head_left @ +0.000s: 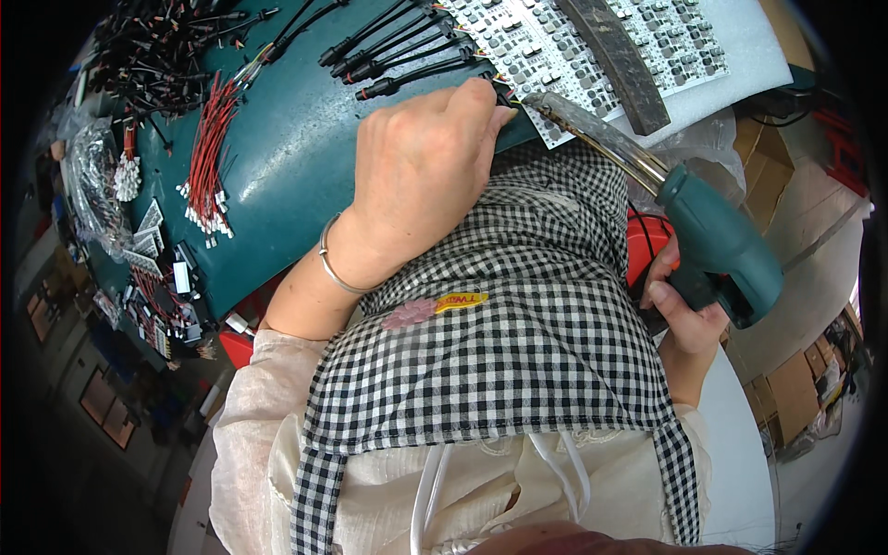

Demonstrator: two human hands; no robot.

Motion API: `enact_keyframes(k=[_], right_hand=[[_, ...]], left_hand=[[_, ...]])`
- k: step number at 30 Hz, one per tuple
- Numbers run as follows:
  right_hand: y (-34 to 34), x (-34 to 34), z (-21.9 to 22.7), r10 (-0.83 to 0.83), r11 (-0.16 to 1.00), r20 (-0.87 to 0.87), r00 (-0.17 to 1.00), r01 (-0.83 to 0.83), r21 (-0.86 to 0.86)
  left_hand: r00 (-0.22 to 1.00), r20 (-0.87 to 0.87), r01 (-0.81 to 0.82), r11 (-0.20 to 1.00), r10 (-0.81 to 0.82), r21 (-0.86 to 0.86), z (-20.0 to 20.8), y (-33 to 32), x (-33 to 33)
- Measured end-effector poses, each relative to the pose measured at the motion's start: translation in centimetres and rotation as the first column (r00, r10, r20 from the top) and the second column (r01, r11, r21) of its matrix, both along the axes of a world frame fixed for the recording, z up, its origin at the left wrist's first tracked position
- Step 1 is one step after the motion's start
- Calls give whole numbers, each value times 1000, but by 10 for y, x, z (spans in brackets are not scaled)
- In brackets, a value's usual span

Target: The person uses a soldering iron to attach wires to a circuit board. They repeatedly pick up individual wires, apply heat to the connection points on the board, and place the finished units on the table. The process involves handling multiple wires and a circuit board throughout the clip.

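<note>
My left hand (421, 162) is closed, its fingers pinched at the near corner of a white circuit board panel (555, 129). A short black cable (499, 88) shows by its fingertips; most of what they grip is hidden. In my right hand (689, 319) is a green soldering gun (721, 236). Its metal tip points left and reaches over the board's near edge, close to my left fingertips. Several black connector cables (407, 83) lie along the board's left edge, their thin coloured wires meeting it.
A dark, worn bar (615, 65) lies across the board, with white foam (749, 46) beneath. On the green table mat (287, 162) lie a bundle of red wires (213, 153) and a heap of black cables (139, 69). Clear plastic bags (97, 176) sit at the left edge.
</note>
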State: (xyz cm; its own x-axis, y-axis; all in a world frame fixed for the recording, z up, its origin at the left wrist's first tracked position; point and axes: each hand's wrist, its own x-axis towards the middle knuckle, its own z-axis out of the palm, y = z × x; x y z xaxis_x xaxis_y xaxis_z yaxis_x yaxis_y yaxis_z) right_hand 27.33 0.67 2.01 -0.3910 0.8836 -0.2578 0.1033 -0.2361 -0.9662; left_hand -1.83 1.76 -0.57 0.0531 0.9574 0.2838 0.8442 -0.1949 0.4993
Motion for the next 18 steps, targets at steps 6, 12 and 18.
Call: enact_keyframes(k=[6,12,18], right_hand=[[5,-8,6,-139,987,-48,989,142,76],[2,-8,25,-201,960,-23,979,202,192],[3,-9,20,-167,975,-75,983,176,133]], left_hand=[[1000,-1,-3,1000,3,0,0,0,1],[1000,-8,4,1000,-4,11,0,0,0],[1000,6,8,1000,-8,12,-1,0,1]])
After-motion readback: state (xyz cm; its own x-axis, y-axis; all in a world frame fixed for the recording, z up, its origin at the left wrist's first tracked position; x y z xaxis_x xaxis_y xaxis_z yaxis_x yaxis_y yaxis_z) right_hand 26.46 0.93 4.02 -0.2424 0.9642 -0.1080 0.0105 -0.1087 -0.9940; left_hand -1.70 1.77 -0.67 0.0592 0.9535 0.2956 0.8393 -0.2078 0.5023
